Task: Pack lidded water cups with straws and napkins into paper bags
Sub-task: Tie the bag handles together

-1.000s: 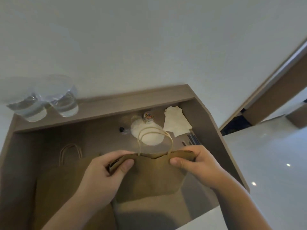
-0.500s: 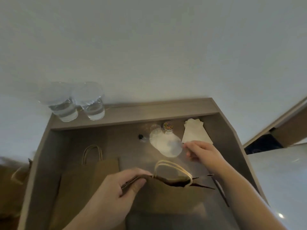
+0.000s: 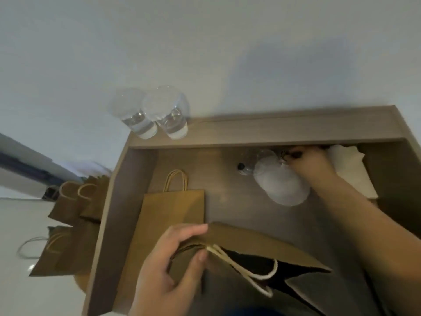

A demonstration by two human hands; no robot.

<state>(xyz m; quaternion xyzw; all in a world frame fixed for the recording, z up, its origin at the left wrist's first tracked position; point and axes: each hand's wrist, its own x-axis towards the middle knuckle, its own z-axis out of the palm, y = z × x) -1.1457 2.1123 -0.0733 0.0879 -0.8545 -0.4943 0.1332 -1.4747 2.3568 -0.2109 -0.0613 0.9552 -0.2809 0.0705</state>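
Observation:
My left hand [image 3: 173, 265] pinches the rim of an open brown paper bag [image 3: 250, 242] near the front of the recessed desk. My right hand [image 3: 309, 160] reaches to the back right, over a stack of white napkins [image 3: 348, 165]; its fingers are curled near the back wall, and I cannot tell what they hold. A stack of clear lids [image 3: 281, 185] lies just left of that hand. Two clear cups of water [image 3: 157, 119] stand on the back ledge. A flat paper bag [image 3: 173, 208] lies on the desk's left side.
The desk surface [image 3: 227, 179] is sunken, with raised walls at the back and both sides. A small dark-capped object [image 3: 242, 167] lies by the lids. Several paper bags [image 3: 75, 201] stand and lie on the white floor to the left.
My right hand has moved from beside the napkins further back onto them. My left hand keeps holding the bag, whose mouth now gapes wider. The camera has swung to the left.

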